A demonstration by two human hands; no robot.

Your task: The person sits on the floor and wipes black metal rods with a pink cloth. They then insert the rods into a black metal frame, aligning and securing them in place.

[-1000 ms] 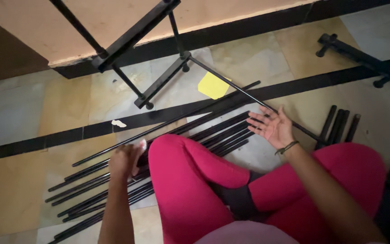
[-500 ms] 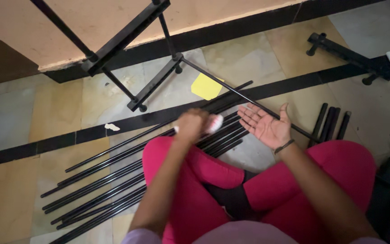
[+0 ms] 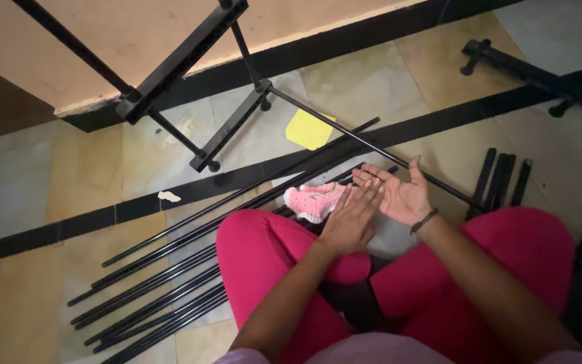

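I sit cross-legged on the floor in pink trousers [image 3: 264, 259]. My left hand [image 3: 353, 217] lies flat, palm down, fingers stretched toward my right hand. My right hand [image 3: 399, 192] is open with the palm up and wears a dark wristband. A pink foot in a knitted sock [image 3: 312, 200] sticks out just left of both hands. Several long black metal rods [image 3: 170, 266] lie on the tiled floor under and left of my knee. One long thin rod [image 3: 358, 138] runs diagonally just beyond my right hand.
A black metal frame [image 3: 190, 57] with a crossbar foot [image 3: 234, 125] stands ahead by the wall. A yellow paper square [image 3: 309, 128] lies on the floor. Three short black bars [image 3: 503, 178] lie at right, and another black frame part [image 3: 527, 71] at far right.
My left hand has travelled from the rods at the left, across my knee, to meet my right hand. The right hand stayed open, palm up. The view shifted slightly.
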